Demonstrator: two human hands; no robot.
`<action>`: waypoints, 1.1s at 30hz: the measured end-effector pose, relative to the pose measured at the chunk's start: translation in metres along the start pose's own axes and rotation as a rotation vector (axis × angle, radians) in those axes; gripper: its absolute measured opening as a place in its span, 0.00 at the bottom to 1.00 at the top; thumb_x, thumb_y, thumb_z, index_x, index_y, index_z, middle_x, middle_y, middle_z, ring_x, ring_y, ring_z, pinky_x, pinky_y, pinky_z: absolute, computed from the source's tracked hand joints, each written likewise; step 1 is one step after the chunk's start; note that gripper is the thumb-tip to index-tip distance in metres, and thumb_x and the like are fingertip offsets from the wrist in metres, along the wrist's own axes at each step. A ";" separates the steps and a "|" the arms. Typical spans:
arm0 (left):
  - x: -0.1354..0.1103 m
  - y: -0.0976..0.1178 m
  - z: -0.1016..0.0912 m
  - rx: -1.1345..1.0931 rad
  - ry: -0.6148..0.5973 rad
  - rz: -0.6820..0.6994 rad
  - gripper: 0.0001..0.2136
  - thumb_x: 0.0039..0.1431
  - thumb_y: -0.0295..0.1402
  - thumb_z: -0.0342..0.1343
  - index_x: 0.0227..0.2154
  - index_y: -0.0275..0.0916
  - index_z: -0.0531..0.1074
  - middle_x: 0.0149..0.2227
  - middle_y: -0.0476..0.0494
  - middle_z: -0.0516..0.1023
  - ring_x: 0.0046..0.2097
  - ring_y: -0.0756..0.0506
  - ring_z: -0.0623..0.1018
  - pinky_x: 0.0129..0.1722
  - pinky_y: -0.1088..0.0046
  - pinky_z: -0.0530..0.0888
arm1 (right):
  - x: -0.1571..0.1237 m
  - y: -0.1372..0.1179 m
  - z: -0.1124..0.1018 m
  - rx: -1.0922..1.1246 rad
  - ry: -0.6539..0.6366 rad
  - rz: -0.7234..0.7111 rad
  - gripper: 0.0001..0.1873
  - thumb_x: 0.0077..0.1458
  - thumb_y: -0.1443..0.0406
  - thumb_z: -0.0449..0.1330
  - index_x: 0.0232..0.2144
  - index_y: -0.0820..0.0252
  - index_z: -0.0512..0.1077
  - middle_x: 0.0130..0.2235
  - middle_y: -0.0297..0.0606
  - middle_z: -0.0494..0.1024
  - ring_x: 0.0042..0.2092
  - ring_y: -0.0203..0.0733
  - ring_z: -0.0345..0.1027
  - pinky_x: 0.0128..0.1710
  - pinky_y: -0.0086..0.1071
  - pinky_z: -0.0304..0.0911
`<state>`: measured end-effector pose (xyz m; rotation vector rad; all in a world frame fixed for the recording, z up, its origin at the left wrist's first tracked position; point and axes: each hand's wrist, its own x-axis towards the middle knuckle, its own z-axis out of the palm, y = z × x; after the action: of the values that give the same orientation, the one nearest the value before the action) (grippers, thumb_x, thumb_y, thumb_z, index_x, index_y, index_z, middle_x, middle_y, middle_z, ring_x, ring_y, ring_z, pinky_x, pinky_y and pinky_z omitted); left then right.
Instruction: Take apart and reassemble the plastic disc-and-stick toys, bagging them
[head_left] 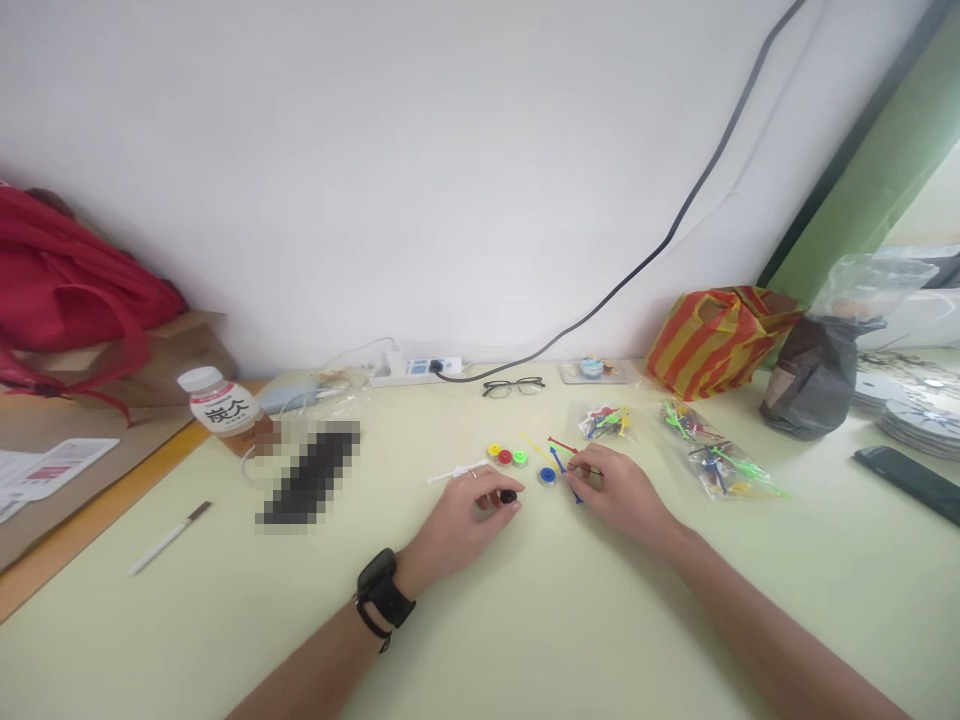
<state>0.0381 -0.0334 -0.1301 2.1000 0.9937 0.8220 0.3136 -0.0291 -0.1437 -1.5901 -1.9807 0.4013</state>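
Observation:
My left hand [469, 515], with a black watch on its wrist, rests on the pale green table [525, 620] and pinches a small black disc [509, 496]. A white stick [455, 472] lies just beyond its knuckles. My right hand [615, 490] lies close by, its fingertips pinched on thin coloured sticks [562, 462] next to a blue disc [547, 476]. Yellow, red and green discs [506, 456] sit in a row just beyond both hands.
Two clear bags of coloured sticks [712, 455] lie to the right. Glasses [513, 386], a power strip [417, 369], a striped bag [712, 335], a bottle [221, 410], a pen [169, 538], a phone [909, 482] and stacked plates [919, 410] ring the table.

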 end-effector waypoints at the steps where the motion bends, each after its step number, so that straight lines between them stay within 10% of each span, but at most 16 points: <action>1: 0.000 0.000 0.000 -0.003 0.006 0.000 0.09 0.67 0.34 0.59 0.46 0.43 0.79 0.42 0.44 0.80 0.38 0.47 0.76 0.41 0.69 0.74 | -0.001 -0.001 0.001 -0.005 -0.017 -0.005 0.09 0.62 0.60 0.58 0.36 0.54 0.77 0.37 0.36 0.80 0.38 0.44 0.75 0.39 0.35 0.65; 33: -0.002 0.003 0.004 0.059 -0.029 0.004 0.09 0.66 0.35 0.58 0.46 0.43 0.79 0.42 0.44 0.80 0.39 0.46 0.78 0.43 0.68 0.75 | -0.005 -0.006 0.000 -0.154 0.018 -0.086 0.17 0.66 0.61 0.53 0.51 0.49 0.77 0.43 0.37 0.80 0.40 0.43 0.76 0.38 0.34 0.65</action>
<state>0.0409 -0.0377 -0.1306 2.1586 1.0100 0.7707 0.3096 -0.0355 -0.1420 -1.5876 -2.1007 0.2046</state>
